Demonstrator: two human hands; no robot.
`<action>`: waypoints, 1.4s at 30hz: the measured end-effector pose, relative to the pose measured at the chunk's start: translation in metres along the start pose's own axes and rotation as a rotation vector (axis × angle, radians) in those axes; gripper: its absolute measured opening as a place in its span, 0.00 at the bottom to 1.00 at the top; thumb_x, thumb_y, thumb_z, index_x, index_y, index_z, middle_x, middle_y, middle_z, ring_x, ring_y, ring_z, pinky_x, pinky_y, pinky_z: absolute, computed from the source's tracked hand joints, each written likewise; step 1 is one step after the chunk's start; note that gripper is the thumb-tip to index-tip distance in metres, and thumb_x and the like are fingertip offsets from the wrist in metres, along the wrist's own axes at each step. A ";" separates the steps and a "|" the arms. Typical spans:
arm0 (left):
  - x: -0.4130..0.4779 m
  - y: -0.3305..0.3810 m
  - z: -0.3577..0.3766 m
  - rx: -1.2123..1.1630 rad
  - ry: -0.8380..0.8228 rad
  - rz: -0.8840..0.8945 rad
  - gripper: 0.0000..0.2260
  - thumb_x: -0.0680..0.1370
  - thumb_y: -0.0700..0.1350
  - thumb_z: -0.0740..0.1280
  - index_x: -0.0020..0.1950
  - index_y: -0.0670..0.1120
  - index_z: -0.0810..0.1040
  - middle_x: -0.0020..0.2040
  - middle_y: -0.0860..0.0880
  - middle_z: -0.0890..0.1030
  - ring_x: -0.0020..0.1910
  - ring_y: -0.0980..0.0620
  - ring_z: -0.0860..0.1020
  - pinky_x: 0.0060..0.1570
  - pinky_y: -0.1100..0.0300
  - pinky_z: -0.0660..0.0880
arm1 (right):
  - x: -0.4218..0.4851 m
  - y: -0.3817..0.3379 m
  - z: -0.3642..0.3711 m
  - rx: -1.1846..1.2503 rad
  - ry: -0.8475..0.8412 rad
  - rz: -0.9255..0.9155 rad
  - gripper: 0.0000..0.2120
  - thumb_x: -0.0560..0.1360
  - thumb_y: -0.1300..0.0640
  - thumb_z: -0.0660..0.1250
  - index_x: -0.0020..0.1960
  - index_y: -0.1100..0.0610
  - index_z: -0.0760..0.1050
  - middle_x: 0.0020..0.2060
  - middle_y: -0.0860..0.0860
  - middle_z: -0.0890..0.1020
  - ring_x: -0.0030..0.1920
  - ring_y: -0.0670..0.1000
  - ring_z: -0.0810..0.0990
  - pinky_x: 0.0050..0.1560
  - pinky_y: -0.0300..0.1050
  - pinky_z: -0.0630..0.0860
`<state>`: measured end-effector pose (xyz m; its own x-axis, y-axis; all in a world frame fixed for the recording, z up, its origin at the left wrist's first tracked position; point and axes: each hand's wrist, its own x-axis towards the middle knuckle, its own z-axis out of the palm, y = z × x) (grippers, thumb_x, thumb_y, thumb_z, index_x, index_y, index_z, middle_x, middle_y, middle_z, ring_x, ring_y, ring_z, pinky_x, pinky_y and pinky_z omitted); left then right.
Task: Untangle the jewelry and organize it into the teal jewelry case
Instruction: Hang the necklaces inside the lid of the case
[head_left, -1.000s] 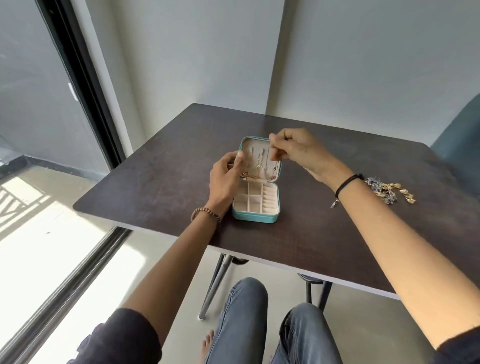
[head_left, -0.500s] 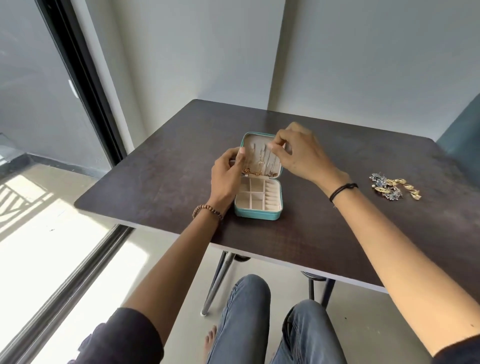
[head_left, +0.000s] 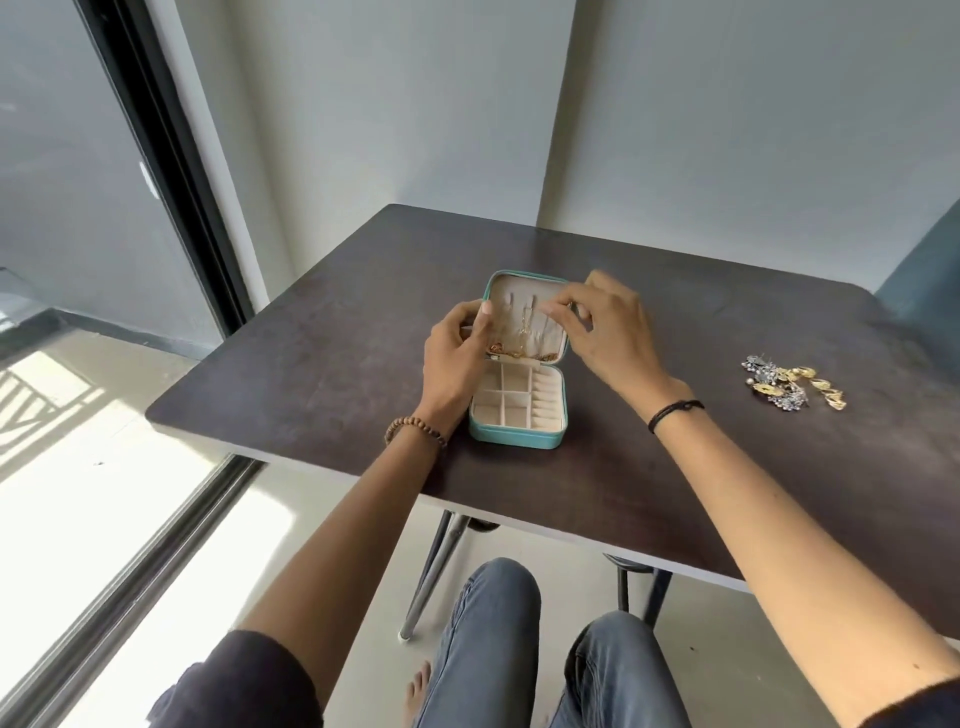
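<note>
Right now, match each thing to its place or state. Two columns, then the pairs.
1. teal rectangular jewelry case
2. heap of gold and silver jewelry
3. brown wooden bead bracelet
4. black cord bracelet

A. on the right wrist
B. open, lid up
C. on the left wrist
D. loose, off to the case's right

Pairs: 1-B, 2-D, 3-C, 4-A

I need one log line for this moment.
teal jewelry case: open | left hand: grips lid | right hand: pinches chain in lid | loose jewelry: table, right side
</note>
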<state>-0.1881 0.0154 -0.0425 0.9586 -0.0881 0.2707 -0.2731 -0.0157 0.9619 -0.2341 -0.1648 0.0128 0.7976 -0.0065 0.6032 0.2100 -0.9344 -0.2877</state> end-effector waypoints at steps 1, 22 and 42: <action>0.000 0.000 0.000 -0.002 0.000 -0.003 0.16 0.82 0.57 0.64 0.58 0.47 0.82 0.48 0.52 0.86 0.48 0.56 0.83 0.54 0.50 0.81 | -0.001 0.001 0.002 -0.012 0.023 -0.002 0.12 0.79 0.47 0.68 0.44 0.55 0.81 0.36 0.46 0.68 0.34 0.48 0.70 0.33 0.42 0.65; -0.001 0.002 0.000 0.011 0.008 -0.005 0.15 0.82 0.57 0.64 0.60 0.49 0.81 0.49 0.54 0.85 0.48 0.57 0.83 0.52 0.51 0.82 | -0.003 0.004 0.020 -0.247 0.369 -0.117 0.10 0.76 0.47 0.72 0.44 0.53 0.81 0.38 0.50 0.73 0.32 0.51 0.71 0.24 0.39 0.68; 0.000 0.000 0.000 -0.010 0.019 0.020 0.15 0.82 0.55 0.65 0.61 0.47 0.82 0.50 0.53 0.85 0.46 0.58 0.82 0.49 0.56 0.82 | 0.003 -0.006 0.020 -0.145 0.363 -0.004 0.12 0.77 0.45 0.70 0.46 0.53 0.76 0.45 0.50 0.76 0.38 0.51 0.79 0.26 0.44 0.74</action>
<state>-0.1883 0.0150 -0.0424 0.9543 -0.0690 0.2909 -0.2919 -0.0046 0.9564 -0.2214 -0.1526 0.0016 0.5395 -0.1039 0.8355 0.1100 -0.9751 -0.1923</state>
